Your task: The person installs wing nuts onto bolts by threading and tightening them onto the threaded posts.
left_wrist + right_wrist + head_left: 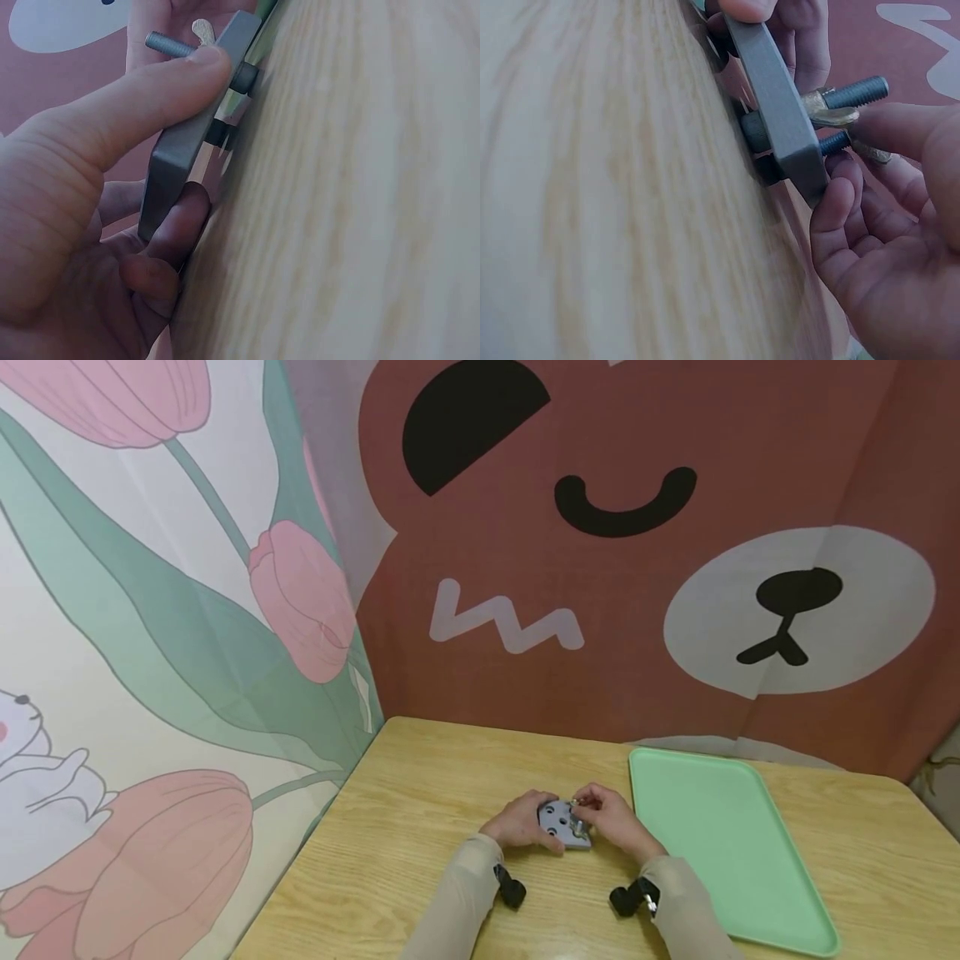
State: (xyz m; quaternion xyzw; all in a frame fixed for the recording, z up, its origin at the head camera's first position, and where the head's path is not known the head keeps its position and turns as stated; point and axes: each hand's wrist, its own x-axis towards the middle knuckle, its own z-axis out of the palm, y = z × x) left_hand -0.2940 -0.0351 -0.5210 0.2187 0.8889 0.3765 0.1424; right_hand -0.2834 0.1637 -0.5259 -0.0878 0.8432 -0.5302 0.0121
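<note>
A grey metal plate (557, 820) with several holes is held tilted just above the table by my left hand (520, 821). In the left wrist view the thumb (176, 82) lies on its upper face and fingers curl beneath. Two threaded bolts stick out of the plate; the longer bolt (861, 91) carries a brass-coloured wing nut (835, 117). My right hand (613, 823) pinches this wing nut, its thumb and a finger at the wings. The shorter bolt (835, 142) is close by. Dark bolt heads (755, 132) show on the plate's underside.
A light green tray (776, 860) lies to the right of my right hand on the wooden table (420, 793). Black camera mounts (512, 891) sit on both wrists. Printed curtains (622, 610) hang behind and left of the table.
</note>
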